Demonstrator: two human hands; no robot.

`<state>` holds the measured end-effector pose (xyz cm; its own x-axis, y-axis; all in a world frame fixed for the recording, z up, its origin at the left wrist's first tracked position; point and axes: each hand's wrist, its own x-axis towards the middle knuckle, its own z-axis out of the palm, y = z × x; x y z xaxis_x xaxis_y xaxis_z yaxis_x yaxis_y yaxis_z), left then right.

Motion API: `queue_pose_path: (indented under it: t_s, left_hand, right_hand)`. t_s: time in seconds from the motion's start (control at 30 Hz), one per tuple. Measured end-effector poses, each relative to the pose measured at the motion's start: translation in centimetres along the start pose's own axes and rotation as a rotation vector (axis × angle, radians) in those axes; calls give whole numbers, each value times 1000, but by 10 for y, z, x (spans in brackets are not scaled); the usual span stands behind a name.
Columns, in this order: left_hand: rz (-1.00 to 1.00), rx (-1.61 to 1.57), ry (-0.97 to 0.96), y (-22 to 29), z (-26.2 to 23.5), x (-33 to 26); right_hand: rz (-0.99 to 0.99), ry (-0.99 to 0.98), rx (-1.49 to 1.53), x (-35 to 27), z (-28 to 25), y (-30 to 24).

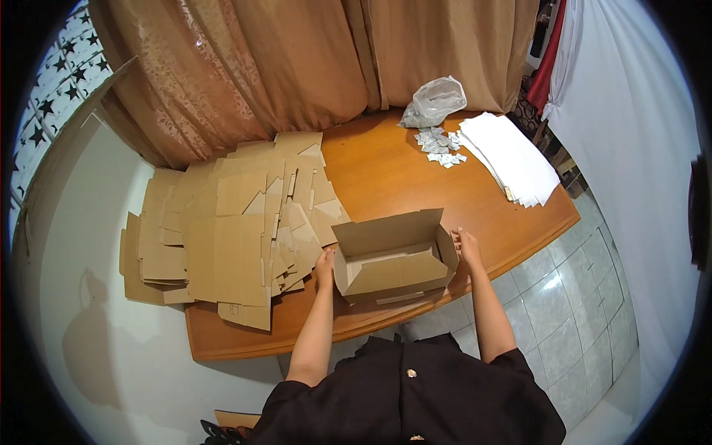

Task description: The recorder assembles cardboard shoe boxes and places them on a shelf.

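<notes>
A brown cardboard box (391,259), partly folded with its top open and its lid flap standing up at the back, sits near the front edge of the wooden table (393,178). My left hand (325,263) presses against the box's left end. My right hand (466,243) grips its right end. Inside the box the bottom flaps lie folded in.
A wide heap of flat cardboard blanks (230,222) covers the table's left half. At the far right lie a stack of white sheets (510,157), several small white packets (440,145) and a crumpled clear plastic bag (434,101). Brown curtains hang behind; tiled floor shows at right.
</notes>
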<state>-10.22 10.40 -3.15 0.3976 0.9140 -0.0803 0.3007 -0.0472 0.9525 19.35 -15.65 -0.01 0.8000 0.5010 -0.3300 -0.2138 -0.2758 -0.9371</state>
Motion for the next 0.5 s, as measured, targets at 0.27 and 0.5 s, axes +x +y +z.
queue_pose_path:
  t_s: [0.27, 0.5]
  left_hand:
    - [313, -257, 226, 190, -5, -49]
    - [408, 416, -239, 199, 44, -75]
  right_hand:
    - [-354, -159, -214, -67, 12, -91]
    - [-363, -193, -376, -68, 20, -86]
